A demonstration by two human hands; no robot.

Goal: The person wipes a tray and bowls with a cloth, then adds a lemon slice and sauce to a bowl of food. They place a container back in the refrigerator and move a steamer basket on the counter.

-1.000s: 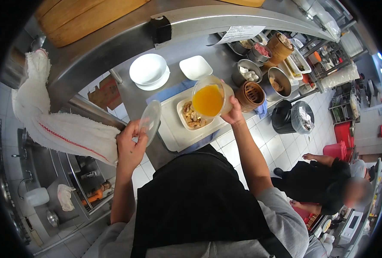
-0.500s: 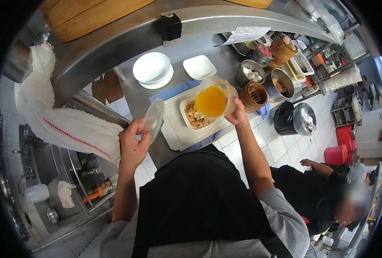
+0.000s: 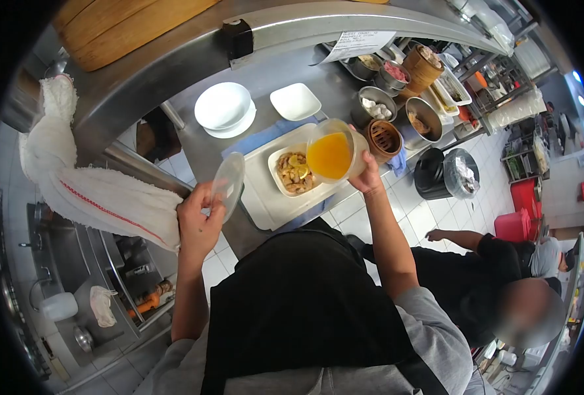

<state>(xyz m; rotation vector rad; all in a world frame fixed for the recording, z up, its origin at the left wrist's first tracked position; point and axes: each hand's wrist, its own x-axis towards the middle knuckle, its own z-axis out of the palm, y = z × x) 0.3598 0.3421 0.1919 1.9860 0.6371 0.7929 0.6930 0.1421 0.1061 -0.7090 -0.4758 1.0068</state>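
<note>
My left hand [image 3: 203, 214] grips a translucent round plastic lid [image 3: 231, 176] by its edge, left of the tray. My right hand [image 3: 369, 178] is wrapped round the side of a clear round plastic tub [image 3: 351, 146] with orange-yellow liquid [image 3: 329, 157] in it. The tub is tilted and hangs over the right part of a white rectangular tray [image 3: 259, 204]. Just left of the tub, a white square dish [image 3: 273, 161] stands on that tray. Brownish food pieces [image 3: 292, 181] with something yellow on top fill it. No stream of liquid shows.
White bowls [image 3: 223, 105] and a square white plate [image 3: 296, 101] stand behind the tray, near a blue cloth [image 3: 265, 135]. Metal pots [image 3: 374, 105] and a bamboo steamer [image 3: 384, 138] are at right. A white towel [image 3: 117, 201] hangs at left. A co-worker [image 3: 436, 276] is at right.
My right hand has drawn the tub a little to the right, relative to the dish. More of the food, with its yellow part, shows now. The co-worker has shifted and an arm reaches further left.
</note>
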